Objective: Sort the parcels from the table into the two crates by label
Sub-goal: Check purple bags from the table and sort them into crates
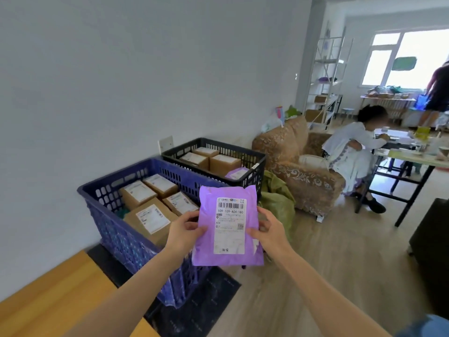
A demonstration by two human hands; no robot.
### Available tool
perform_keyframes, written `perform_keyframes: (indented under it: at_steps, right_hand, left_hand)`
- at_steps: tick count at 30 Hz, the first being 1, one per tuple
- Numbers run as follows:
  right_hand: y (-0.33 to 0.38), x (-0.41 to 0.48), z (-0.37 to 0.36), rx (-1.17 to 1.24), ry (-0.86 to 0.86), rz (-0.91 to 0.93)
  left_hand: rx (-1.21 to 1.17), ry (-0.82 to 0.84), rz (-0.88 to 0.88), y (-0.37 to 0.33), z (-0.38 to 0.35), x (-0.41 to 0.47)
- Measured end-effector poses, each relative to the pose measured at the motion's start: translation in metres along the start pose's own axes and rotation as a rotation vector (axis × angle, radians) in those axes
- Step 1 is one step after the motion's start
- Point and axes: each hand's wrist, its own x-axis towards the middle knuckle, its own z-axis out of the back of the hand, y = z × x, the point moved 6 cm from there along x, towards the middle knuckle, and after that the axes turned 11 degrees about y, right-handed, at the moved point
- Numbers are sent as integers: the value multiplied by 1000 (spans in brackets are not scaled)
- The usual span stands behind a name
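A purple mailer bag parcel (228,227) with a white label facing me, reading 109-109-A04-180, is held up in front of the crates. My left hand (184,231) pinches its left edge and my right hand (264,231) pinches its right edge. Behind it on the left stands the blue crate (109,210), holding several brown cardboard boxes (150,216). Farther back sits the black crate (252,161) with brown boxes and a purple mailer (237,172) inside.
The wooden table (56,297) corner lies at the lower left. A black mat (194,310) lies under the crates. A green sack (277,198) and a patterned sofa (298,171) stand right of the crates. A seated person (349,152) is at a far table.
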Motion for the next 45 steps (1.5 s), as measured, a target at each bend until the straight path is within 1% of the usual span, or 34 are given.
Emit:
perform_keyframes:
  at_steps: [8,13,17,21,29,33,36,40,42,45]
  right_hand:
    - [-6,127,59,-40,0,-16]
    - [-2,181,87,-48,9,-19]
    - [-6,232,113,-49,22,-2]
    - [-15,282,135,-39,57,30]
    - [-20,403,184,27,275,76]
    - [-14,456,207,-17,373,108]
    - [-7,500,219,3,432,128]
    - [2,549,217,-7,495,174]
    - [8,569,208,-49,559,225]
    - [9,592,185,-170,687,276]
  left_hand:
    - [-11,14,-16,-23,-29,138]
    - [-8,10,-24,-35,-43,189]
    - [64,11,-70,-45,-60,235]
    - [47,-30,-69,-46,-79,277]
    - [-9,-228,-7,-65,-113,366]
    - [-75,-271,23,-77,-129,403]
    - [-105,-303,76,-72,-139,420]
    - [-98,-390,157,-57,-132,434]
    - [-86,-447,172,-53,-119,440]
    - [2,-497,188,-46,-97,449]
